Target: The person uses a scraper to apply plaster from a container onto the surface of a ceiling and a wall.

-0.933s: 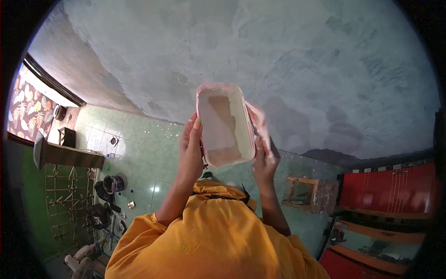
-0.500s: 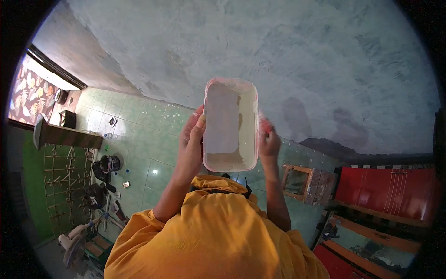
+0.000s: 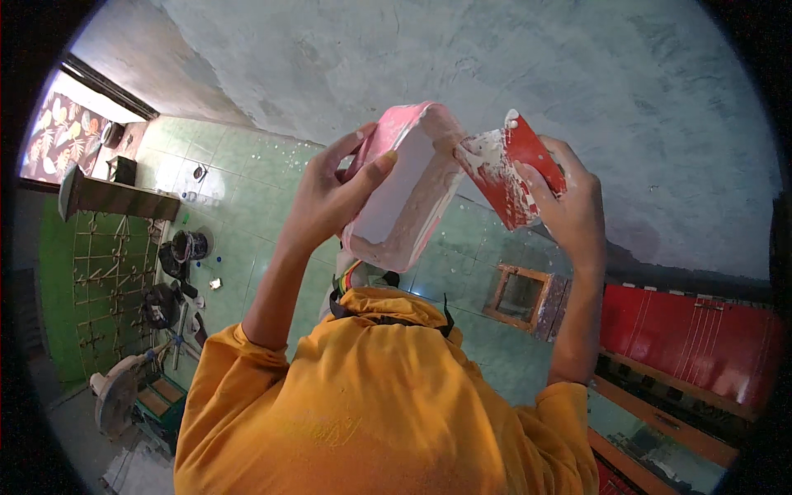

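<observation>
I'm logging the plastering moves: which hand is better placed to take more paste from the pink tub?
Right: the right hand holds the red scraper at the pink tub rim; the left hand grips the tub.

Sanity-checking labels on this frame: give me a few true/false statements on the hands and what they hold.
1. The left hand grips a pink rectangular tub. True.
2. The right hand is empty. False: it holds a red flat scraper smeared with white paste.
3. The scraper's smeared end sits at the tub's rim. True.
4. The tub stands on a table. False: it is held up in the air, tilted, against the grey plaster ceiling.
5. The person wears a blue shirt. False: the shirt is orange-yellow.
</observation>
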{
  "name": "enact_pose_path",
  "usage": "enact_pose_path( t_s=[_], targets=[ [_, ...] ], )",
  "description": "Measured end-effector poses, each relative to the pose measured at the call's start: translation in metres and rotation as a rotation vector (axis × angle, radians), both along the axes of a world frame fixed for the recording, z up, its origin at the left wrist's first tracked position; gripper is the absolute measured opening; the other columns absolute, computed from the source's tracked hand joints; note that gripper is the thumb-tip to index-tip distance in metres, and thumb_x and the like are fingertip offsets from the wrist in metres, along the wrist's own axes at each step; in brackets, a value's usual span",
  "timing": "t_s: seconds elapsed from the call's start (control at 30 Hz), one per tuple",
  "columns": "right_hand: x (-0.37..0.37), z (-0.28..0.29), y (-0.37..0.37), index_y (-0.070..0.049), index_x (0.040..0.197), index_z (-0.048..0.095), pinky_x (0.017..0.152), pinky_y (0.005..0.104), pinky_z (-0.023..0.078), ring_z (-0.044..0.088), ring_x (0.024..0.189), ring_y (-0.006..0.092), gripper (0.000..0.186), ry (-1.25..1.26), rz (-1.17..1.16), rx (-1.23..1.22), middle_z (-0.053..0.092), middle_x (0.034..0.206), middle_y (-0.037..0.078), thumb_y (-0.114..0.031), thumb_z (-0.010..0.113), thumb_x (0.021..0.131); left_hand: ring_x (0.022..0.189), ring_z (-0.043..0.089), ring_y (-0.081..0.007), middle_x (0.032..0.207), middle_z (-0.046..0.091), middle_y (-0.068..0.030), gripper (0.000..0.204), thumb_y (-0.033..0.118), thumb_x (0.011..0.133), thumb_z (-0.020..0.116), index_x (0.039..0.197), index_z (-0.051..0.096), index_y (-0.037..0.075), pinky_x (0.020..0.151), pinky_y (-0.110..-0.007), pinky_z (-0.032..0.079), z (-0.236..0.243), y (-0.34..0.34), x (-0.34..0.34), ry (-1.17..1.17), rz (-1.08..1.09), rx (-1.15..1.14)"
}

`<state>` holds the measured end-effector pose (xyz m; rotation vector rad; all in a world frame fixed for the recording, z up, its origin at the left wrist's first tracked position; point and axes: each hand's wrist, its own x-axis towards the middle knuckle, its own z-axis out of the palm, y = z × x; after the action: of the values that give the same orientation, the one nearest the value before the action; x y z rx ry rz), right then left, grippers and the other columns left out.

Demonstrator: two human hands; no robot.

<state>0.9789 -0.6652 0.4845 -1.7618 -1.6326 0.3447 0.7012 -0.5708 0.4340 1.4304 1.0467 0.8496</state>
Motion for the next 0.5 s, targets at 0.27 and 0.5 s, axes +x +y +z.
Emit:
enact_pose_path(
  t_s=[0.27, 0.5],
  targets=[
    [0.014, -0.008, 0.005, 0.0, 0.12, 0.062, 0.077, 0.0392, 0.055, 0.073, 0.088, 0.0351, 0.035, -0.046, 0.077, -0.107, 0.072, 0.098, 0.021, -0.02, 0.07, 0.093, 0.115, 0.064, -0.0338, 0.129, 0.062, -0.0282, 0.081, 0.051, 0.083, 0.077, 0.138, 0.056, -0.005, 0.095, -0.04, 0.054, 0.025, 0.015, 0.005, 0.237, -0.214, 0.215],
    [-0.015, -0.041, -0.009, 0.003, 0.12, 0.063, 0.078, 0.037, 0.055, 0.071, 0.084, 0.0234, 0.038, 0.374, 0.193, -0.311, 0.072, 0.095, 0.019, -0.022, 0.071, 0.093, 0.111, 0.067, -0.0288, 0.121, 0.068, -0.0235, 0.074, 0.055, 0.083, 0.074, 0.13, 0.064, -0.002, 0.095, -0.04, 0.054, 0.018, 0.03, 0.008, 0.405, -0.291, 0.239]
  ],
)
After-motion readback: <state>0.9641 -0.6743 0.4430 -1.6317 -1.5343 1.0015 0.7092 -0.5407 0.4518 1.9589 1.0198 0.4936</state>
